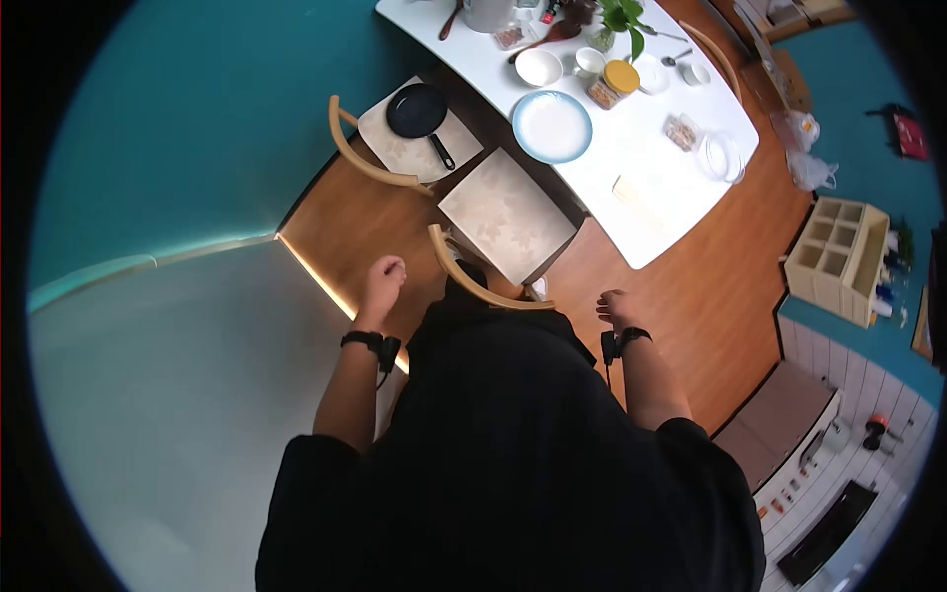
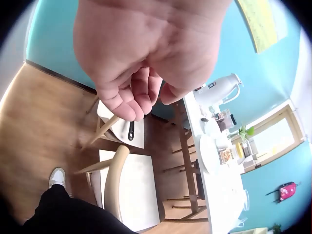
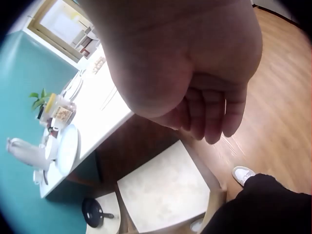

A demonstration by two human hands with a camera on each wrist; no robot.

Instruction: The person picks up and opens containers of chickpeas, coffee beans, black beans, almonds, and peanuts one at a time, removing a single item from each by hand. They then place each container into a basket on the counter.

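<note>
In the head view the left hand (image 1: 386,282) hangs left of the nearer chair's curved wooden back, fingers loosely curled round nothing. Its wrist view shows the same hand (image 2: 146,63) with bent fingers above the chairs. On the other side, the right hand (image 1: 617,308) hangs over the floor, holding nothing; in the right wrist view this hand (image 3: 195,73) has loosely bent fingers. Neither hand touches any object. A black frying pan (image 1: 416,111) lies on the farther chair seat. A blue-rimmed plate (image 1: 552,127) rests near the edge of the white table (image 1: 641,222).
The nearer chair (image 1: 508,217) stands between the person and the table. On the table are a white bowl (image 1: 539,68), a yellow-lidded jar (image 1: 614,84), a plant (image 1: 621,18) and cups. At the right stands a cream compartment rack (image 1: 837,259). A teal wall is behind the chairs.
</note>
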